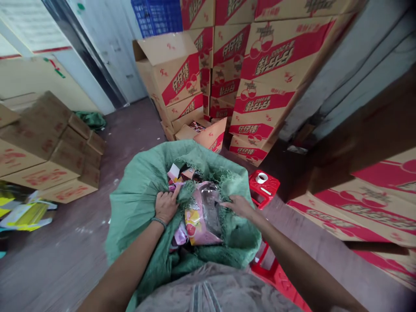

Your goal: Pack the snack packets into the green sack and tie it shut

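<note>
Green woven sack (pixel 139 203), coarse mesh, mouth open, centre near. Left hand (pixel 166 205) grip clenched on the frayed rim; right hand (pixel 238 205) grasping the opposite edge. Glossy pink packet (pixel 199 221) inside. Red plastic stool (pixel 263 184) just right; printed cardboard boxes (pixel 260 86) far.

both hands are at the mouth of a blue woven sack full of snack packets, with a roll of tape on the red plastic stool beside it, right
Not quite: the woven sack is green, not blue. The head view shows the left hand and right hand at its mouth, over the pink snack packets. The white roll of tape does sit on the red plastic stool beside it.
</note>
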Motion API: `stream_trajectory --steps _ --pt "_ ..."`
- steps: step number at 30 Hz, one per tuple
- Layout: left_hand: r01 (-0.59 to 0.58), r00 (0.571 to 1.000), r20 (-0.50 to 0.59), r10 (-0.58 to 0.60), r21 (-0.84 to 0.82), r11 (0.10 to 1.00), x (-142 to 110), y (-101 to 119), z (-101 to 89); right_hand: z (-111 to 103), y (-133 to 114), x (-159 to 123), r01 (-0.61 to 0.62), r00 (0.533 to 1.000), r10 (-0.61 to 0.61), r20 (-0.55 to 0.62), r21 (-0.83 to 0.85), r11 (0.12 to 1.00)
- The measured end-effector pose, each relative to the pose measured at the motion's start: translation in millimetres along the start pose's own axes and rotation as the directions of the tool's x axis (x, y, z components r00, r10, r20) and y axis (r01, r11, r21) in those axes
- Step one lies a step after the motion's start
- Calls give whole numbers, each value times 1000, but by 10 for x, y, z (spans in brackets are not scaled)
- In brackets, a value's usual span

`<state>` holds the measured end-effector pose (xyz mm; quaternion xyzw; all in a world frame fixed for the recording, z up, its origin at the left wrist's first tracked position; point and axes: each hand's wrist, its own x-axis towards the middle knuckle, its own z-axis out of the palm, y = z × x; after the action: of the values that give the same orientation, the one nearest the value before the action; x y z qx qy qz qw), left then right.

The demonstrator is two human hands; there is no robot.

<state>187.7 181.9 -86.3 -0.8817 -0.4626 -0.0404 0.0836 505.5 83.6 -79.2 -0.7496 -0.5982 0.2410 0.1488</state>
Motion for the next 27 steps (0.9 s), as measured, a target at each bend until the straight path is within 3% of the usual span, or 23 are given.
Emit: stream_trajectory --steps 1,3,4,6,8,10,12,15,19,21,23,25,27 --pt "-20 1000 2 20 13 1000 0 -12 -14 -27 48 -27 30 999 -31 12 18 999" --pt "-43 999 9 43 37 998 -3 -46 -29 -188 119 -94 104 989 -96 -111 69 992" --pt "-48 999 13 47 42 998 -5 -68 -30 -308 145 -132 160 964 -133 -232 99 982" --pt "-52 999 18 51 43 998 -13 -121 -19 -556 180 -202 271 868 -159 -470 181 945" --pt "-50 999 17 50 37 998 -25 -184 -2 -726 181 -246 299 812 -61 -580 324 898" --pt "-45 999 2 45 33 998 -49 -249 2 -772 126 -245 254 800 115 -589 505 825" --pt "-33 999 -15 34 27 999 -86 -306 -26 -738 -17 -199 255 754 251 -608 622 740" --pt "-13 1000 -23 13 -11 1000 -168 -361 -167 -717 -501 -91 335 708 271 -652 649 683" --pt "45 997 -52 -51 -108 993 -341 -373 -532 -734 -1655 -105 485 720 33 -693 536 691" --pt "102 987 -105 -121 -171 980 -478 -375 -706 -569 -2263 -206 573 717 -180 -673 423 702" --pt "154 967 -158 -198 -252 955 -651 -399 -809 -233 -2727 -299 658 689 -402 -603 288 696" --pt "215 935 -186 -301 -379 900 -837 -460 -824 202 -2986 -315 714 647 -552 -527 162 681" --pt "265 891 -195 -410 -510 818 -1002 -567 -772 629 -3065 -234 721 616 -623 -483 26 692"
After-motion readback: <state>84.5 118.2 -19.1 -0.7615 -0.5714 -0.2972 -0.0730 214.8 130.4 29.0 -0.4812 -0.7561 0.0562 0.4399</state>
